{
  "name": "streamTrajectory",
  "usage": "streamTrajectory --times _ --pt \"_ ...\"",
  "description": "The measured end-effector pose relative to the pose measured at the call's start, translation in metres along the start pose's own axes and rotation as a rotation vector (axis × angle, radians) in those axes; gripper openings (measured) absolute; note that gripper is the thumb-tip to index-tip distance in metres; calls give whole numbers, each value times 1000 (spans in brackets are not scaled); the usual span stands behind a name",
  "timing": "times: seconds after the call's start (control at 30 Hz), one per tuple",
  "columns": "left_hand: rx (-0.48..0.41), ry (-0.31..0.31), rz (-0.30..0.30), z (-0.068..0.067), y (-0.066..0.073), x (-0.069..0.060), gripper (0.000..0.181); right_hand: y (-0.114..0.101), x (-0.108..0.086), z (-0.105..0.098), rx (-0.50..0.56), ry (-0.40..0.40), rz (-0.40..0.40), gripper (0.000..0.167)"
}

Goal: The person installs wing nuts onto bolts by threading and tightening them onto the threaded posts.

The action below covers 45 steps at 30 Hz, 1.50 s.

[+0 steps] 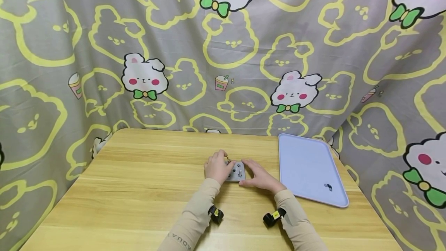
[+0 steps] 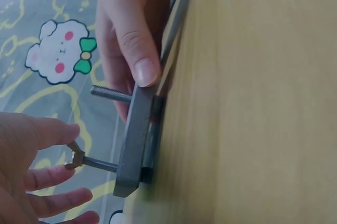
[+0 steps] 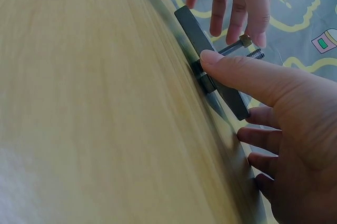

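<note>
A grey metal plate point(image 1: 238, 177) with holes lies near the middle of the table. Two threaded bolts stand up from it; one bolt point(image 2: 109, 93) has a bare end. On the other sits a brass-coloured wing nut point(image 2: 78, 158), which my left hand point(image 1: 216, 167) pinches between thumb and finger, its other fingers spread. My right hand point(image 1: 259, 177) grips the plate at its right end, thumb on the near edge and a finger at the far edge. Dark round parts point(image 3: 206, 81) show under the plate in the right wrist view.
A pale blue tray point(image 1: 306, 158) lies on the right of the wooden table point(image 1: 139, 189). On it is a small dark metal part point(image 1: 328, 187). A grey patterned curtain point(image 1: 188, 49) hangs behind the table and along its sides.
</note>
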<state>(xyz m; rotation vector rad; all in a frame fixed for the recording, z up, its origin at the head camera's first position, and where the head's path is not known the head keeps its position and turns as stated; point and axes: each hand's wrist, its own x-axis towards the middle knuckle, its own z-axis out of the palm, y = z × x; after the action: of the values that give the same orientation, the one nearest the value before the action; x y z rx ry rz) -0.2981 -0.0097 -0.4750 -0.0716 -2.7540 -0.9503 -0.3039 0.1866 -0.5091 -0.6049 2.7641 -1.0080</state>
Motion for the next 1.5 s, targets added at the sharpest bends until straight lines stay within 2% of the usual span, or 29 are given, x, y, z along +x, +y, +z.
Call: streamTrajectory --times 0.67,0.9,1.5 --pt "-78 -148 84 -10 -14 11 33 -3 -1 -1 -12 -3 -2 93" --pt "-114 -175 115 -13 -16 13 32 -3 -1 -1 -12 -3 -8 93" --pt "-177 -237 137 -16 -18 15 32 -4 -2 -2 2 0 -6 94"
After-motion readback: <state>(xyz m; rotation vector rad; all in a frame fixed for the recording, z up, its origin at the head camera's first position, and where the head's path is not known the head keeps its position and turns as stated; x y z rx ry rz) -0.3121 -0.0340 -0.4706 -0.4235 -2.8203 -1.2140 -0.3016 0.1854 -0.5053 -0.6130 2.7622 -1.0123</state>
